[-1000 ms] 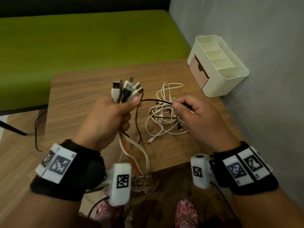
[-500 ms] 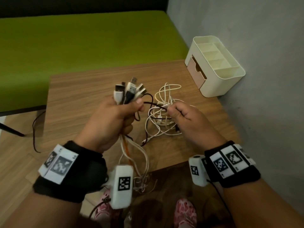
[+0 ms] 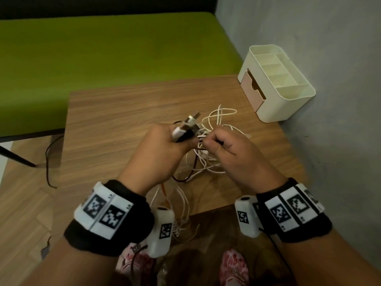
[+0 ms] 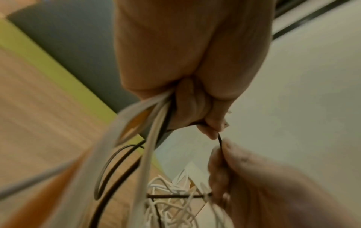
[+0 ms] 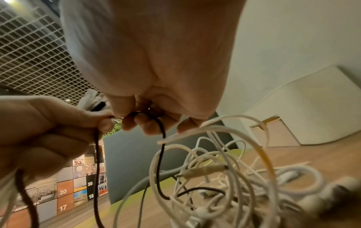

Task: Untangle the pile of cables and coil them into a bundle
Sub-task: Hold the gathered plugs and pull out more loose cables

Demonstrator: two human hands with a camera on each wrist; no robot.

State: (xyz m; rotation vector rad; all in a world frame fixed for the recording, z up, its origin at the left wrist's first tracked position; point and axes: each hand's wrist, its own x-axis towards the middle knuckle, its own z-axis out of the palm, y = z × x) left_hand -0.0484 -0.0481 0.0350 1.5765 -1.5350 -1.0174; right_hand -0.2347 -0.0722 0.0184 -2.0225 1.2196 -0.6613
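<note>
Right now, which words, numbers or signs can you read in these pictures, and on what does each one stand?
"20": dark tile of the photo wall, right wrist view.
"18": same dark tile, lower down.
"20": orange tile.
"17": orange tile below it.
Square code markers on the left wristband, right wristband and wrist cameras: patterns, no letters.
Small marks beside the markers: too small to read.

The only readable characters are numbers on a wall of photo tiles (image 5: 78, 189), seen in the right wrist view at about 7 o'clock. A brown tile (image 5: 63, 192) carries "20", a black tile (image 5: 90, 183) also "20", the black tile below it (image 5: 91, 196) "18", and a brown tile lower down (image 5: 63, 208) "17". The square black-and-white coded markers on the wristbands (image 3: 104, 211) bear no readable text; small marks at their edges are too tiny to make out.
</note>
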